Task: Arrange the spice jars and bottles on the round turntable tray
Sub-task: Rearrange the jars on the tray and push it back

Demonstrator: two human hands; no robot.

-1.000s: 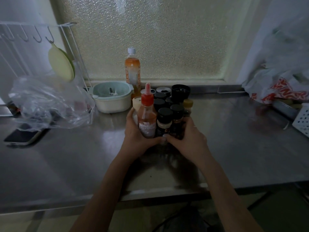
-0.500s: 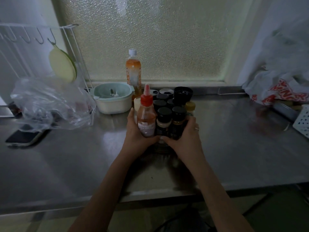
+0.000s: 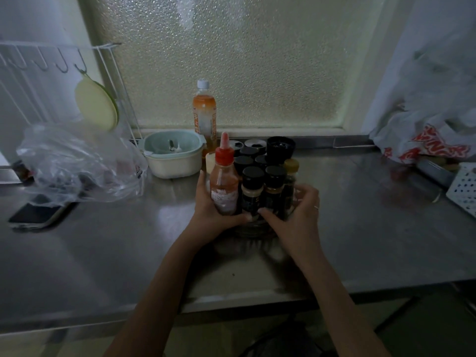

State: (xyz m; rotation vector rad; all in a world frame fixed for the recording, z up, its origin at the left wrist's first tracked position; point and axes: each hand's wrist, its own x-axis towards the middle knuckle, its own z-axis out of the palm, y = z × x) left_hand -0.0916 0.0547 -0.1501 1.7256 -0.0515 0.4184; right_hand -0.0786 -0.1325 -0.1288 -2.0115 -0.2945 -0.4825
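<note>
A tight cluster of spice jars [image 3: 260,176] and bottles stands near the back middle of a stainless steel counter [image 3: 103,253], on what appears to be a round turntable tray [image 3: 253,229]; only its dim front rim shows below the jars, and the light is too poor to be sure of its outline. At the front left of the cluster is a sauce bottle [image 3: 223,181] with a red nozzle cap and orange contents. Beside it stand two black-capped spice jars, with more black caps packed behind them and a yellow-capped jar at the right edge.

The person's left hand [image 3: 210,210] curls around the sauce bottle, thumb along its left side and fingers wrapping under the front. The right hand [image 3: 296,215] cups the right side of the cluster, fingers bent and resting against the jars, a ring on one finger.

Behind the cluster, an orange drink bottle [image 3: 204,114] with a white cap stands against the frosted window. Left of it sits a pale green bowl [image 3: 173,155], then a crumpled clear plastic bag [image 3: 77,163] and a phone [image 3: 38,215] lying flat. A red-and-white plastic bag [image 3: 425,140] lies at the far right.
</note>
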